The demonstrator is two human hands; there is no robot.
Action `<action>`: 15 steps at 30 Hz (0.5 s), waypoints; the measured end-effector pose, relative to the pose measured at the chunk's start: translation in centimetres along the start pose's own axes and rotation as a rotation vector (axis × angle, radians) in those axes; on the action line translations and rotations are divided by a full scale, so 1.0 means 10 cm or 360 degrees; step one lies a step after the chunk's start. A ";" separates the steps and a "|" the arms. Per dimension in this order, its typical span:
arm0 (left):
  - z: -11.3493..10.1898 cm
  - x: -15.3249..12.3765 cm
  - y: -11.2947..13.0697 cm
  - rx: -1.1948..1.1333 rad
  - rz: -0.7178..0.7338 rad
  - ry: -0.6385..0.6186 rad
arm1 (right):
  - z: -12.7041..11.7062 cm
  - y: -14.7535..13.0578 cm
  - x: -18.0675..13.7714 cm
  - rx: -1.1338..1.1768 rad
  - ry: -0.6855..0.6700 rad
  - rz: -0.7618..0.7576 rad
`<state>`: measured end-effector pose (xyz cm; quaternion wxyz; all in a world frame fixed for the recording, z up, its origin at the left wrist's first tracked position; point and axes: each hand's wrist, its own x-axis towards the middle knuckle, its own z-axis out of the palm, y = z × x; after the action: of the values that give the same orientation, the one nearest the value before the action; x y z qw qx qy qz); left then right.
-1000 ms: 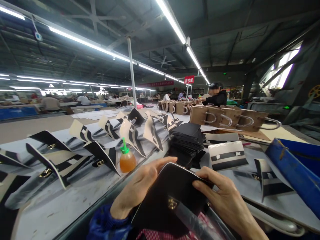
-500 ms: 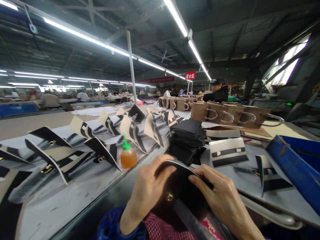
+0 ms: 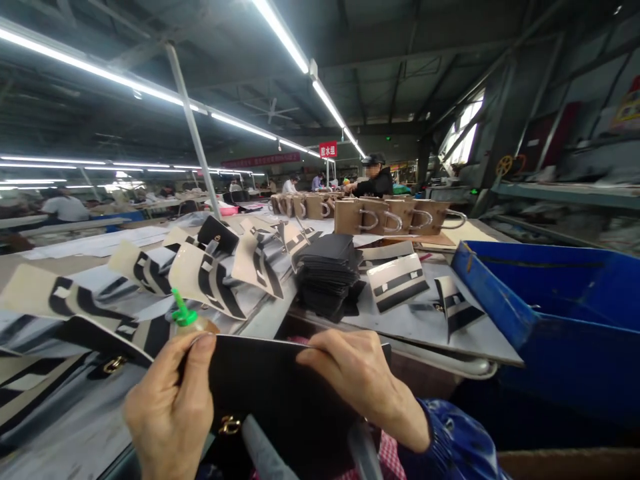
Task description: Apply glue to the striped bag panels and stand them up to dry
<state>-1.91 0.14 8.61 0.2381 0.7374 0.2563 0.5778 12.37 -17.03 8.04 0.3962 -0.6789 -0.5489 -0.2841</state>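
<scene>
Between my hands is a black bag panel (image 3: 285,393) with a pale top edge, held upright in front of my lap. My left hand (image 3: 173,400) pinches its upper left corner between thumb and fingers. Along the top edge further right, my right hand (image 3: 355,373) grips the panel with its fingers curled over. Gold ring hardware (image 3: 230,425) sits on the panel's lower left, beside a strap in clear plastic (image 3: 265,450). Just behind my left hand stands a squeeze bottle with a green nozzle (image 3: 185,313), its amber body mostly hidden.
Several cream-and-black bag panels (image 3: 205,277) lie curled across the left table. A stack of black pieces (image 3: 327,273) rises ahead, with another striped panel (image 3: 397,283) to its right. At right is a blue bin (image 3: 575,360). Brown bags (image 3: 350,223) and a co-worker (image 3: 375,180) are beyond.
The panel has gone from bent to nearly flat, and my hands have moved apart, the left one shifting left. My view has turned right, showing more of the blue bin.
</scene>
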 end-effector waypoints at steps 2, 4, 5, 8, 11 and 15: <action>-0.04 0.02 -0.04 0.0055 -0.0058 0.0021 | -0.07 0.06 -0.04 0.0006 -0.0047 0.0013; -0.04 0.03 -0.04 0.0094 -0.0041 0.0064 | -0.16 0.12 -0.09 0.0009 -0.0084 0.0007; -0.02 0.02 -0.04 0.0105 -0.0020 0.0098 | -0.21 0.16 -0.12 0.0010 -0.0089 -0.0002; 0.07 0.02 -0.02 0.0081 0.0058 0.0131 | -0.36 0.28 -0.22 0.0056 -0.0126 0.0008; 0.16 0.02 -0.05 0.0024 0.0080 0.0042 | -0.49 0.38 -0.31 0.0267 -0.0436 0.0236; 0.35 -0.03 -0.11 0.0074 -0.0106 -0.0107 | -0.68 0.37 -0.35 0.0486 -0.0810 0.0517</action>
<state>1.33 0.58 6.88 0.2484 0.7528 0.2860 0.5384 15.46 -24.94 7.93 0.3837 -0.7395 -0.5511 0.0468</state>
